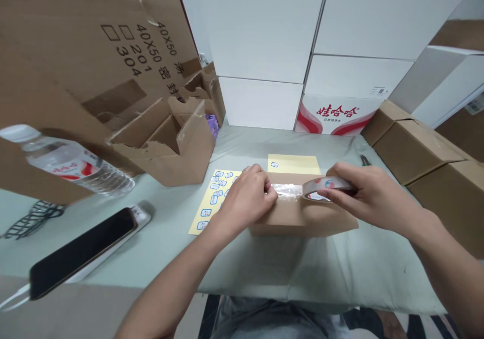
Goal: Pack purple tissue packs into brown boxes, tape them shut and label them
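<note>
A small brown cardboard box (302, 215) lies in front of me on the cloth-covered table. My right hand (353, 188) grips a roll of clear tape (315, 186) between thumb and fingers, above the box's right half. From the roll a strip of clear tape (285, 190) stretches left along the box top. My left hand (251, 193) is closed at the strip's left end, its curled fingers against the box's left side; the fingertips are partly hidden. Under and beside that hand is a yellow sheet (206, 203) with small blue-outlined labels.
Another yellow sheet (295, 162) lies behind the box. A water bottle (71, 160), a phone (83, 251) on a white object and an open carton (185, 147) stand or lie left. White boxes (260, 31) form a back wall. Brown boxes (419, 147) line the right.
</note>
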`<state>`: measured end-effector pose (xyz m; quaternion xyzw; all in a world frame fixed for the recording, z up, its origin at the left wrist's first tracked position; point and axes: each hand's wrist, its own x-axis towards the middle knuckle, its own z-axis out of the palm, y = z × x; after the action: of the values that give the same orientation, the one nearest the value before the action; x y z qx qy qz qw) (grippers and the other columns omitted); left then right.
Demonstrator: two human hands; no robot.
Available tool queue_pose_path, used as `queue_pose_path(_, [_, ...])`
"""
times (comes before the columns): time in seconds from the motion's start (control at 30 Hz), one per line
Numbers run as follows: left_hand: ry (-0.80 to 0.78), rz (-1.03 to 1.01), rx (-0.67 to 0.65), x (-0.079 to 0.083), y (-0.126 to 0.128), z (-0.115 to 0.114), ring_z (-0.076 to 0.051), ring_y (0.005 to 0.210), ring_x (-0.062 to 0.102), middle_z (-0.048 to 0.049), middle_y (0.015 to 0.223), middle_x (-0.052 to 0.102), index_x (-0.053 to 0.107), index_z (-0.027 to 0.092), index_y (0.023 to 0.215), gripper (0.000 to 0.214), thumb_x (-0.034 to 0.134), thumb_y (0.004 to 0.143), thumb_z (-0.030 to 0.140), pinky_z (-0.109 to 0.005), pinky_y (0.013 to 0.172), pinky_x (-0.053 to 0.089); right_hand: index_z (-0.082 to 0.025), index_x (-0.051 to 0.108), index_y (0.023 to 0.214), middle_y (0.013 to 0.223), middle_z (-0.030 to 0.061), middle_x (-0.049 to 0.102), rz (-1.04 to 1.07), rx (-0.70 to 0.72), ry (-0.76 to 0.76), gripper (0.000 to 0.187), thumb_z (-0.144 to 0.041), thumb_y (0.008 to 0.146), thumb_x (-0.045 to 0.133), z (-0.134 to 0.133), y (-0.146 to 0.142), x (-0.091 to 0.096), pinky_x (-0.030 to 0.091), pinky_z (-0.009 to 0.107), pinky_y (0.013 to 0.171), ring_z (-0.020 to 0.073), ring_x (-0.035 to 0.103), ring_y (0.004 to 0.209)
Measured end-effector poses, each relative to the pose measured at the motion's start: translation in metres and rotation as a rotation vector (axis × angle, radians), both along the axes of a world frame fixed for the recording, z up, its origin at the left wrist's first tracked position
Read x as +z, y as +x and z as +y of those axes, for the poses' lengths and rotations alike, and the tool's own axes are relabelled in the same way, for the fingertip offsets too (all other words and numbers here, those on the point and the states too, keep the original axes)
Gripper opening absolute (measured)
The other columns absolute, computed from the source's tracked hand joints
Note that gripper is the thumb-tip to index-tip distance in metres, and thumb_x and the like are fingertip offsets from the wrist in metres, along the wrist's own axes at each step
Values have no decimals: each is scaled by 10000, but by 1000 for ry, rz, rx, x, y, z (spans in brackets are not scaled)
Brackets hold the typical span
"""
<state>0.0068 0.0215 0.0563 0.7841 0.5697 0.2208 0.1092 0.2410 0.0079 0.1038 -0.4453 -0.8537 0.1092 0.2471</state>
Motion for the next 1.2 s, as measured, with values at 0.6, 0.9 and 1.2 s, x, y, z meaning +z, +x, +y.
queue_pose_path(0.6, [324,378,-322,-29,15,-48,-336,1330,491,-197,1441,525,444,14,1407,615,373,999,469,-513,1124,358,-208,588,994,786,12,662,25,62,-151,229,-400,873,620,10,-1,12,390,248,520,152,573,620])
queue_pose_path(0.9, [298,430,-321,-32,33,-54,-386,1416,365,-288,1518,351,348,-108,1426,742,580,891,351,-458,1152,370,-253,675,993,777,-9,686,152,94,-102,146,-326,907,581,9,21,-12,447,268,589,152,611,636])
queue_pose_path(1.2, [212,359,-273,-23,41,-51,-405,1376,427,-293,1449,466,468,62,1385,648,684,843,343,-576,1110,376,-231,655,1005,799,-6,672,71,94,-133,146,-296,912,563,9,27,-4,430,256,594,148,603,675])
